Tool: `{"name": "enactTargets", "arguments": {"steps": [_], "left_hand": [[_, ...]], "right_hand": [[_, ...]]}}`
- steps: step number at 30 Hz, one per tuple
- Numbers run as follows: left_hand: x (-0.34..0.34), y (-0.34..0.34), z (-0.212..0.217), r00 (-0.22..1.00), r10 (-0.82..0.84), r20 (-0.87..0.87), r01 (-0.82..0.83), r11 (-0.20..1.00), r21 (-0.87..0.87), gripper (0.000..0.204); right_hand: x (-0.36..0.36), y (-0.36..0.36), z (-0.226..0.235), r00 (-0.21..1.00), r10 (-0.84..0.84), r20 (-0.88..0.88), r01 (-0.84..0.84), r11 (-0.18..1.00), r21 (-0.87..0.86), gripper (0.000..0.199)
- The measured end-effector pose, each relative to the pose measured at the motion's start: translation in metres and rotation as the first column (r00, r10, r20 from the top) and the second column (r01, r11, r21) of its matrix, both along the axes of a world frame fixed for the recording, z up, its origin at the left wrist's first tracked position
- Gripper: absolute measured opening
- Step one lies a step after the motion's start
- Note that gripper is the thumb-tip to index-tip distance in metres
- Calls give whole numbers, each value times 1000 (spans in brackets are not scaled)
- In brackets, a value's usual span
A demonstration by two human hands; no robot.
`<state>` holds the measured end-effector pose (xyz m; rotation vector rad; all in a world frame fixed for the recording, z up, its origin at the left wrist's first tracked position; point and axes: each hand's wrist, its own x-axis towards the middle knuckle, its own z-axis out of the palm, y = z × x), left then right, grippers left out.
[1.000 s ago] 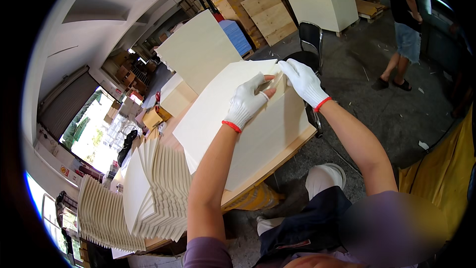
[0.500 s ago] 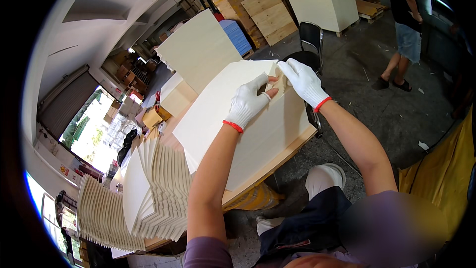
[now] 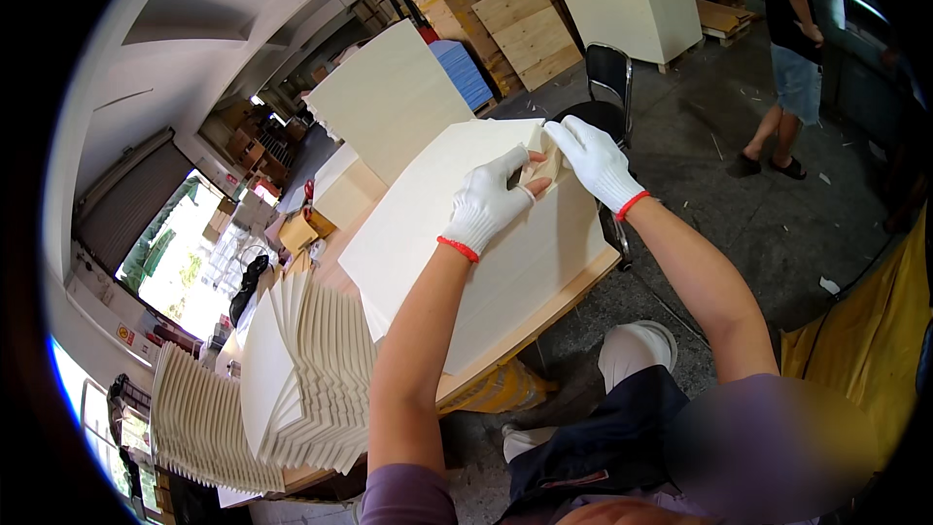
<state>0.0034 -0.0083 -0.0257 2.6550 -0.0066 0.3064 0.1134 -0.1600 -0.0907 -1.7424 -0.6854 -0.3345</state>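
Observation:
A tall stack of large cream paper sheets (image 3: 418, 219) lies before me on a wooden table. Both my hands wear white knitted gloves with red cuffs and work at the stack's right-hand corner. My left hand (image 3: 484, 196) has bare thumb and forefinger tips, bent round the lifted sheet edges there. Close beside it, my right hand (image 3: 593, 163) has its fingers together, gripping the same corner from the right; its thumb is mostly hidden. Between the hands the sheet edges bow out slightly. How many sheets each hand holds cannot be made out.
Fanned, creased stacks of cream sheets (image 3: 316, 369) stand at the near left. Behind rises another tall sheet stack (image 3: 394, 97). A black chair (image 3: 608, 78) stands beyond the corner. A person (image 3: 799, 58) stands at the far right. Yellow sheeting (image 3: 860, 321) hangs at the right.
Both hands stay at the same corner. The sheet edges between them have shifted slightly, and the left thumb has moved a little to the right.

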Motion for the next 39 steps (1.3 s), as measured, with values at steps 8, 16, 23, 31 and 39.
{"name": "enactTargets", "arguments": {"steps": [8,16,23,31,39], "left_hand": [[1,2,0,1000,-9,16,9,1000,21,37],[-3,2,-4,991,-28,129,28,1000,4,28],[-1,1,-4,992,-63,109,49,990,130,33],[-6,-6,3,996,-57,73,48,992,118,36],[-9,-4,-5,986,-13,167,0,997,76,36]], "right_hand": [[-1,-1,2,1000,14,-21,-14,1000,-4,54],[-8,-2,6,998,20,-61,-20,1000,-2,55],[0,0,-1,999,16,-36,-15,1000,25,54],[1,0,-1,998,29,-60,-27,999,34,54],[-12,-30,13,978,-210,-22,188,915,-357,56]]}}
